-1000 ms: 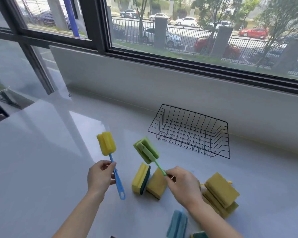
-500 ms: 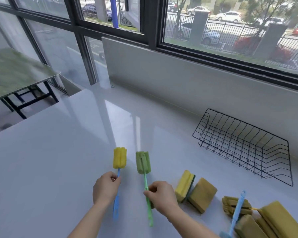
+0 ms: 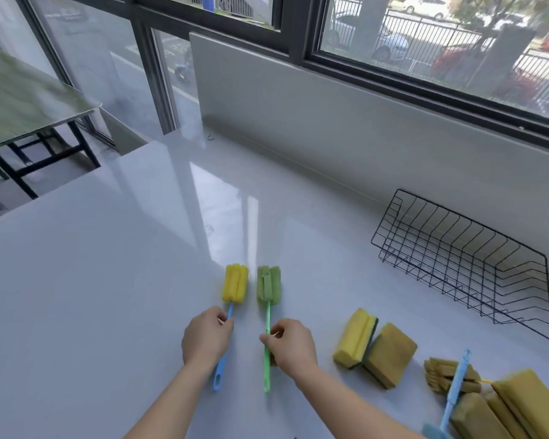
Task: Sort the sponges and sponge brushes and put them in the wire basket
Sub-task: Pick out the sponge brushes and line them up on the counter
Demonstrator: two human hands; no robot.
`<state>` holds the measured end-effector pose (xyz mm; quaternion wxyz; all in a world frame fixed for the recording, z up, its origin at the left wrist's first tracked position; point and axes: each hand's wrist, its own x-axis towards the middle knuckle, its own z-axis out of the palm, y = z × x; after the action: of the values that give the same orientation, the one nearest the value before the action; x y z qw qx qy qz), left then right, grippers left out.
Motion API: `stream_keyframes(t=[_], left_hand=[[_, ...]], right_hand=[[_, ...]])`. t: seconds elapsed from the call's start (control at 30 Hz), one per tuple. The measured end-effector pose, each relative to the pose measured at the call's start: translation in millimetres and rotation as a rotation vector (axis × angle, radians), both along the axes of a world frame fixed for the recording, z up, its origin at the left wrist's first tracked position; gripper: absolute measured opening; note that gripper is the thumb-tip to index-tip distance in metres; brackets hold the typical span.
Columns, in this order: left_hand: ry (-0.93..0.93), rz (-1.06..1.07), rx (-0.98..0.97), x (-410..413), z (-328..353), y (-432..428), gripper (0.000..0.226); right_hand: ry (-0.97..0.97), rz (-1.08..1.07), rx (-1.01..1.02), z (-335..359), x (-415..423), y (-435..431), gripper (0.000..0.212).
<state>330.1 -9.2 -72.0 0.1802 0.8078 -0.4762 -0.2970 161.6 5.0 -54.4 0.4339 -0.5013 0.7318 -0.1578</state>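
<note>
Nothing is in the basket [image 3: 463, 264] — early days, I judge. Left hand [image 3: 205, 337] pinches the yellow brush [image 3: 234, 284], right hand [image 3: 290, 345] the green brush [image 3: 268, 285] (sponges [image 3: 357, 340] lie loose).

Our left hand [image 3: 206, 339] covers the middle of the blue handle of the yellow sponge brush [image 3: 234, 283], and our right hand [image 3: 293, 345] hides part of the stem of the green sponge brush [image 3: 269, 285]. We cannot tell whether either head touches the counter [image 3: 108, 280]. Far to the right of our right hand, the stacked sponges [image 3: 526, 403] run off the corner. There too, the light-blue handle [image 3: 455, 391], lying across and partly hiding an olive brush head [image 3: 441, 373], is cut at the bottom edge. Well beyond our left hand, the side table [image 3: 23, 103] is blurred.
</note>
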Motion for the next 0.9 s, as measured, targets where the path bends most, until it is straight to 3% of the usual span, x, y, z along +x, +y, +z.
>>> stream_keyframes(t=[0.47, 0.9], left_hand=[[0.004, 0.031, -0.025, -2, 1, 11, 0.02], [-0.283, -0.162, -0.212, -36, 28, 22, 0.029]], right_hand=[[-0.095, 0.033, -0.006, -6, -11, 11, 0.021], [-0.028, 0.117, -0.146, 14, -42, 15, 0.025]])
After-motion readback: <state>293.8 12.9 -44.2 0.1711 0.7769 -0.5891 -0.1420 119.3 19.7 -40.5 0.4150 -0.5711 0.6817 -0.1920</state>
